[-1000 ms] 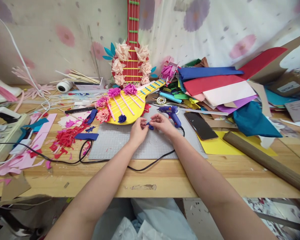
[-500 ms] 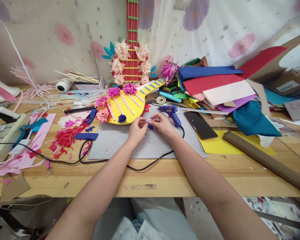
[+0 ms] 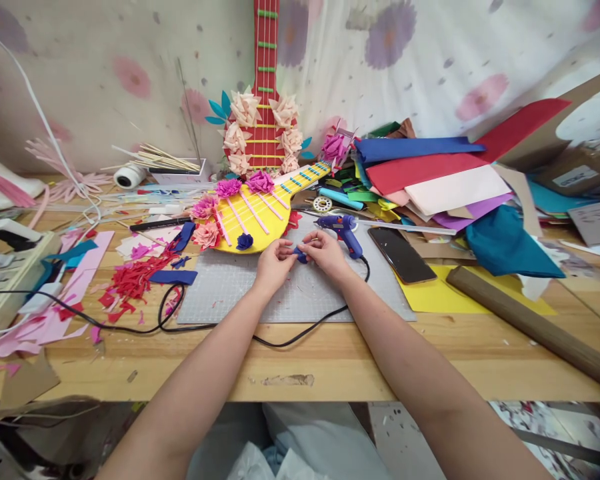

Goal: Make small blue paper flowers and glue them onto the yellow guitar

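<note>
Over the grey cutting mat point(image 3: 220, 293), both hands pinch a small dark-blue paper piece point(image 3: 301, 256), whose exact shape is partly hidden by the fingers. My left hand point(image 3: 276, 261) is closed at its left side; my right hand point(image 3: 325, 252) grips it from the right. Just behind them lies a yellow paper guitar point(image 3: 253, 223) with pink strips and pink paper flowers, plus one blue paper flower point(image 3: 245, 241) on its lower edge. A blue glue gun point(image 3: 344, 233) rests on its side beyond my right hand, its black cord curving round.
A red guitar point(image 3: 265, 133) with pale flowers stands at the back. Phone point(image 3: 403, 255), cardboard tube point(image 3: 525, 320) and stacked coloured paper point(image 3: 430, 170) are at right. Red scraps point(image 3: 135, 280), blue strips point(image 3: 174, 276) and a power strip point(image 3: 17, 267) lie left. The cord point(image 3: 300, 341) crosses the front.
The fingers have shifted slightly on the blue piece, and more of it shows between them. The view has tilted a little; the other things stay in place.
</note>
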Tool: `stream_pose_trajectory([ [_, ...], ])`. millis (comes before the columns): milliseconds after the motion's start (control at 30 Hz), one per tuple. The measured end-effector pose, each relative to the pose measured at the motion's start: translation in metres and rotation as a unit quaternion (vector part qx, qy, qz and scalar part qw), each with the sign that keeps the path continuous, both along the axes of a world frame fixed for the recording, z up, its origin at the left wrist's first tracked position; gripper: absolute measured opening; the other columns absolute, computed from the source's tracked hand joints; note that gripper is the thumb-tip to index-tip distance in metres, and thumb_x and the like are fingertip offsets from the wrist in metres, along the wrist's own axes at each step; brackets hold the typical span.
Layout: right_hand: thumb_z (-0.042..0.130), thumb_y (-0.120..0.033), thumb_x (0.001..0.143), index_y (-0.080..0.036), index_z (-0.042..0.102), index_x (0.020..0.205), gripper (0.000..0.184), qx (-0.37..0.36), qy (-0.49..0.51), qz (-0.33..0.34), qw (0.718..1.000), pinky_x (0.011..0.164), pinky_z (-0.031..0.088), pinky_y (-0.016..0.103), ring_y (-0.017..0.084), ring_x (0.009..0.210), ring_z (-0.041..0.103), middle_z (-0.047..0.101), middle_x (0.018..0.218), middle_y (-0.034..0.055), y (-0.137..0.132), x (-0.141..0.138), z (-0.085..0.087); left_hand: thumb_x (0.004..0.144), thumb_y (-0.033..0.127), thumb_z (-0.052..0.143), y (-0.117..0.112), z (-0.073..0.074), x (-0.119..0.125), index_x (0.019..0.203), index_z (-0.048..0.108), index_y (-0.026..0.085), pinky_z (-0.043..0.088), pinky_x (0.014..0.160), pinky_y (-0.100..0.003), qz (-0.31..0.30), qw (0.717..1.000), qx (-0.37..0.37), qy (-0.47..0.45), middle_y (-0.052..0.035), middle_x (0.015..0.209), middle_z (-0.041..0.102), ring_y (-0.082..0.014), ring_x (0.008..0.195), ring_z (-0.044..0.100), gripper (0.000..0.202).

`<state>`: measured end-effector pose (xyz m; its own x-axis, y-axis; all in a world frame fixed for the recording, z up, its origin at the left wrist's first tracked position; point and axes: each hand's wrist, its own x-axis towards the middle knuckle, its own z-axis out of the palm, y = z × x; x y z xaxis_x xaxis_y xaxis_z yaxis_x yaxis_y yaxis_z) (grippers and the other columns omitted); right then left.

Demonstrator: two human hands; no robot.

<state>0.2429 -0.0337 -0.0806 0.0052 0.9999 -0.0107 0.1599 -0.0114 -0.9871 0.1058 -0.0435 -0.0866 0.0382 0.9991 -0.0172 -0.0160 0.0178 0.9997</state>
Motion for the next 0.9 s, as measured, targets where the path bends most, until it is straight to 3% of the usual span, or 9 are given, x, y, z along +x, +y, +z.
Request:
stream_pose_trajectory([
  [167,0.061,-0.026,0.073,-0.02,0.054,0.078,0.01,0.06,-0.158,-0.012,0.986,0.058,0.042,0.024,0.011,0.059,0.057,0.063,0.066,-0.0025,-0.003,0.007,0.001,0.064,0.005,0.061,-0.003,0.004,0.0,0.082,0.055,0.016,0.045,0.045,-0.018,0.015,1.0,0.003,-0.01,0.0027,0.066,0.055,-0.0078,0.055,0.052,0.021],
  [333,0.058,-0.016,0.074,-0.021,0.063,0.09,0.018,0.131,-0.379,0.002,0.916,0.068,0.042,0.027,0.014,0.073,0.059,0.067,0.092,0.0025,-0.007,0.01,0.005,0.063,0.01,0.063,-0.002,0.007,-0.002,0.082,0.055,0.016,0.046,0.046,-0.018,0.013,0.999,0.005,-0.034,0.0022,0.068,0.054,-0.0084,0.059,0.052,0.021],
  [433,0.061,-0.017,0.074,-0.021,0.064,0.098,0.025,0.123,-0.393,0.009,0.911,0.068,0.042,0.027,0.014,0.072,0.059,0.067,0.095,0.0039,-0.007,0.013,0.012,0.062,0.012,0.065,0.001,0.006,-0.004,0.082,0.056,0.016,0.047,0.047,-0.018,0.028,0.998,0.008,-0.051,0.002,0.069,0.054,-0.0091,0.062,0.053,0.023],
  [600,0.061,-0.025,0.073,-0.021,0.065,0.088,0.016,0.079,-0.328,0.031,0.941,0.067,0.043,0.026,0.012,0.069,0.057,0.067,0.089,0.0018,-0.013,0.042,0.041,0.062,0.013,0.066,0.002,0.005,-0.004,0.081,0.056,0.015,0.046,0.046,-0.017,0.031,0.998,0.009,-0.06,0.0015,0.07,0.054,-0.009,0.063,0.053,0.021],
  [667,0.059,-0.031,0.074,-0.019,0.063,0.08,0.014,0.008,-0.304,0.098,0.947,0.058,0.04,0.024,0.012,0.062,0.056,0.065,0.074,0.0008,-0.018,0.061,0.055,0.062,0.013,0.067,0.001,0.007,-0.004,0.079,0.056,0.015,0.045,0.045,-0.017,0.031,0.997,0.004,-0.064,0.0018,0.069,0.055,-0.0088,0.062,0.053,0.021],
  [733,0.061,-0.039,0.071,-0.019,0.062,0.075,0.021,-0.064,-0.319,0.147,0.934,0.053,0.037,0.024,0.012,0.057,0.054,0.062,0.064,0.0005,-0.021,0.079,0.063,0.06,0.014,0.068,0.0,0.008,-0.004,0.078,0.056,0.015,0.045,0.046,-0.017,0.028,0.997,-0.012,-0.068,0.002,0.067,0.056,-0.0092,0.061,0.055,0.021],
  [800,0.063,-0.049,0.068,-0.018,0.061,0.071,0.031,-0.067,-0.384,0.074,0.918,0.054,0.036,0.026,0.014,0.057,0.053,0.06,0.062,0.0014,-0.02,0.091,0.064,0.059,0.014,0.07,-0.001,0.009,-0.003,0.077,0.057,0.014,0.046,0.046,-0.018,0.021,0.997,-0.031,-0.067,0.0017,0.065,0.058,-0.0098,0.059,0.056,0.022],
  [900,0.065,-0.057,0.064,-0.017,0.062,0.078,0.043,0.019,-0.43,-0.1,0.897,0.059,0.038,0.029,0.019,0.069,0.055,0.063,0.073,0.0052,-0.01,0.092,0.048,0.059,0.013,0.071,-0.002,0.009,-0.001,0.074,0.058,0.013,0.045,0.044,-0.019,0.011,0.997,-0.048,-0.053,0.0009,0.061,0.06,-0.0105,0.055,0.057,0.02],
])
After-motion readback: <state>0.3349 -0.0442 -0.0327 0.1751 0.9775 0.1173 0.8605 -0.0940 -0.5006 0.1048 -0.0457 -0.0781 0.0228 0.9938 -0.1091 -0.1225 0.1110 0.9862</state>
